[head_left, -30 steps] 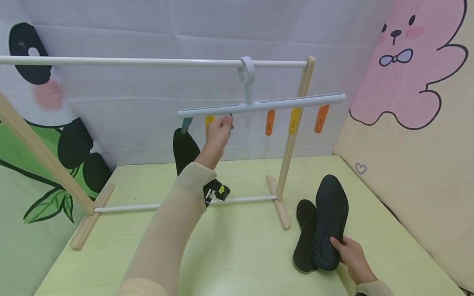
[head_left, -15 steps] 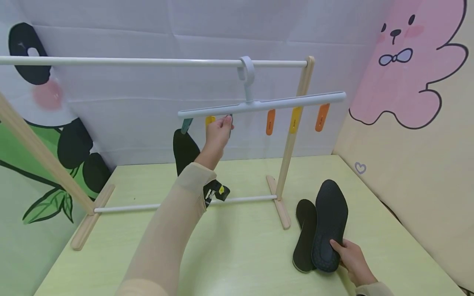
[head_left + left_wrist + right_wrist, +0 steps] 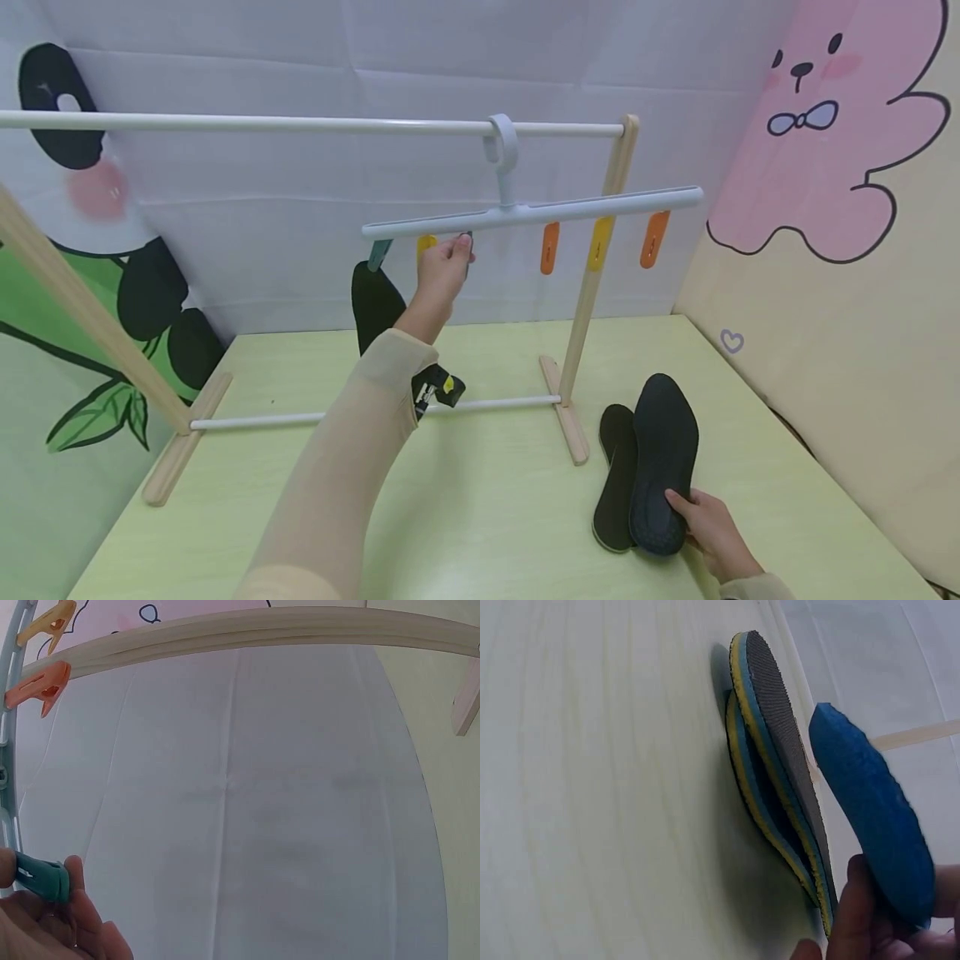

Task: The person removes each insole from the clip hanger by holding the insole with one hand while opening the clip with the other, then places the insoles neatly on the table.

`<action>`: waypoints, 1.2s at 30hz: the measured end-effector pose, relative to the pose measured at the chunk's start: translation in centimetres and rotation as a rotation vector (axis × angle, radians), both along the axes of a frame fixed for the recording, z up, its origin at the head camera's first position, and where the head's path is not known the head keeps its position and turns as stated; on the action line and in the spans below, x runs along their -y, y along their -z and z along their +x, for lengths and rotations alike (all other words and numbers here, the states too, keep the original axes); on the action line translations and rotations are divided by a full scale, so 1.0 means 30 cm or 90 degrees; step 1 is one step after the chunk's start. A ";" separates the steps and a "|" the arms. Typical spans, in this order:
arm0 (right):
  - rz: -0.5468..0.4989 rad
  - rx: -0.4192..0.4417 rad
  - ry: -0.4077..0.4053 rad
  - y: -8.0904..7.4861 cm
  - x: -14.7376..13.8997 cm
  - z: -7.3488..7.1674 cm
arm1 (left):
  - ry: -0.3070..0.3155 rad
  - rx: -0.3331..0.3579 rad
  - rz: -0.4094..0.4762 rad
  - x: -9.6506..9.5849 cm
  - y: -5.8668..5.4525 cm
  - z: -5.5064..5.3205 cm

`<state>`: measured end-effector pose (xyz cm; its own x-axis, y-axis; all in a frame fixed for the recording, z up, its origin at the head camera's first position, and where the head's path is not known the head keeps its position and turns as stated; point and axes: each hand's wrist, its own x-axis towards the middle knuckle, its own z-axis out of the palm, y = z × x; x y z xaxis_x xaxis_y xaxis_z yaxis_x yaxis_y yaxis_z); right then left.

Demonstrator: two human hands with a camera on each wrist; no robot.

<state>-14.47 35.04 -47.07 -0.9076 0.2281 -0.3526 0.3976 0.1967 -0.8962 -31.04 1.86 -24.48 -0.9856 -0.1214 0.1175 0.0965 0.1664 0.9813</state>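
Note:
My left hand (image 3: 442,271) pinches a teal clip (image 3: 45,877) under the left half of a white clip hanger (image 3: 450,223), between thumb and fingers. To its left, a black insole (image 3: 373,304) hangs from another teal clip (image 3: 378,253); my arm covers its lower part. Low at the right, my right hand (image 3: 716,533) grips a dark insole (image 3: 663,467) by its heel end, toe pointing away. In the right wrist view its underside looks blue. Beside and partly behind it, black insoles (image 3: 618,483) lie overlapping on the table, with yellow and blue layered edges.
The hanger hooks over the white top rail (image 3: 300,123) of a wooden-legged rack (image 3: 592,292). Orange clips (image 3: 550,247) and a yellow clip (image 3: 598,243) hang on the hanger's right half. A white lower bar (image 3: 510,404) crosses just above the pale table (image 3: 487,517).
My right hand has tipped the insole: its toe end has dropped in the head view and shifted slightly left. The left hand stays at the teal clip.

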 end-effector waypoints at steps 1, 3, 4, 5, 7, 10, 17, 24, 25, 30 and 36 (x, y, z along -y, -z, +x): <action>0.002 0.002 -0.003 0.001 -0.002 0.002 | 0.001 0.001 0.000 -0.001 0.000 0.000; 0.004 0.008 -0.005 0.004 -0.004 0.004 | 0.003 0.004 0.003 -0.002 0.001 0.000; 0.004 0.011 -0.006 0.005 -0.004 0.005 | 0.004 0.005 0.002 -0.002 0.002 -0.001; 0.003 0.012 -0.010 0.006 -0.005 0.006 | 0.006 0.006 0.004 -0.002 0.002 -0.002; 0.002 0.014 -0.010 0.008 -0.003 0.007 | 0.011 0.006 0.003 -0.003 0.002 -0.003; -0.002 0.013 -0.007 0.009 0.003 0.006 | 0.017 0.005 -0.004 -0.005 0.002 -0.004; -0.008 0.007 -0.004 0.007 0.003 0.009 | 0.028 0.008 -0.021 -0.007 0.002 -0.004; -0.019 0.013 -0.003 0.007 0.003 0.012 | 0.034 0.003 -0.021 -0.007 0.005 -0.005; -0.022 0.012 -0.004 0.008 0.002 0.012 | 0.035 0.002 -0.022 -0.008 0.004 -0.004; -0.024 0.016 -0.012 0.004 0.001 0.011 | 0.036 0.002 -0.021 -0.007 0.002 -0.005; -0.031 0.034 -0.030 -0.009 0.010 0.012 | 0.039 0.003 -0.010 -0.005 0.001 -0.009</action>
